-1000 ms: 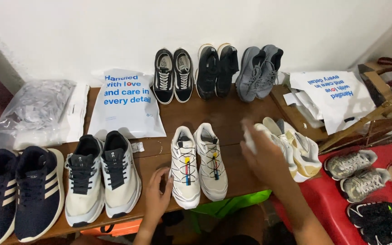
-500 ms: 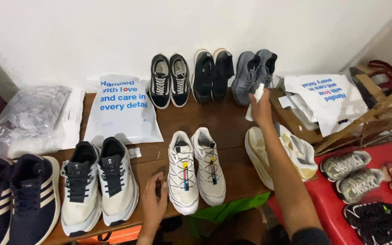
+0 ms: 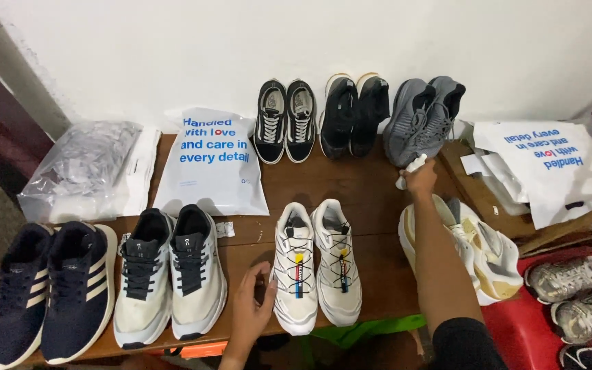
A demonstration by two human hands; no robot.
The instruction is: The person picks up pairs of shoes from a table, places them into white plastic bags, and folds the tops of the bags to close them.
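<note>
My right hand [image 3: 419, 176] reaches far across the wooden table [image 3: 371, 188] and is closed on a small white wad [image 3: 411, 166], right at the toes of the grey knit sneakers [image 3: 423, 120] leaning on the wall. My forearm passes over the cream and tan sneakers [image 3: 488, 250]. My left hand [image 3: 249, 312] rests at the table's front edge, fingers apart, touching the left side of the white sneakers with coloured lace tags [image 3: 316, 264].
Black low-tops [image 3: 285, 121] and black runners [image 3: 355, 113] stand at the back wall. A printed white mailer bag [image 3: 212, 161] lies centre-left, a clear plastic bag [image 3: 83, 164] far left. Navy striped sneakers [image 3: 49, 288] and white-and-black sneakers [image 3: 170, 274] line the front. Silver shoes [image 3: 577, 294] sit at right.
My right hand has lifted off the cream sneakers and carried the white wad back toward the grey sneakers. My left hand stays by the white pair.
</note>
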